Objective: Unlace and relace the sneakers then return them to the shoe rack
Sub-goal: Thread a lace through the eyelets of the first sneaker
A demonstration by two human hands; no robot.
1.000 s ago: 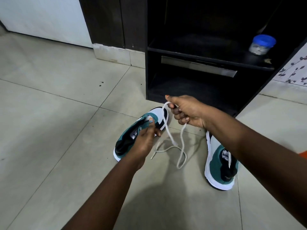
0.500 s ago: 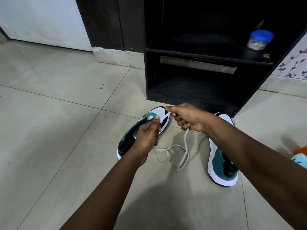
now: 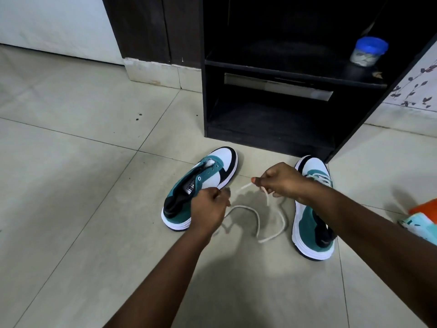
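Two teal, white and black sneakers lie on the tiled floor in front of the dark shoe rack (image 3: 260,136). The left sneaker (image 3: 210,176) has empty eyelets and no lace. The right sneaker (image 3: 312,223) is laced, and my right forearm crosses over it. A loose white lace (image 3: 259,221) loops on the floor between them. My right hand (image 3: 281,181) pinches the lace near one end. My left hand (image 3: 208,209) is curled by the left sneaker's heel side, and the lace's other part runs out from under it.
On the rack's middle shelf stands a small jar with a blue lid (image 3: 369,52). An orange and light-blue item (image 3: 423,218) lies at the right edge. A dark door frame (image 3: 146,29) stands left of the rack.
The lace has come out of the left sneaker and now hangs free between my hands. Both hands have drawn back from the shoe's toe toward me, the right one moving right.
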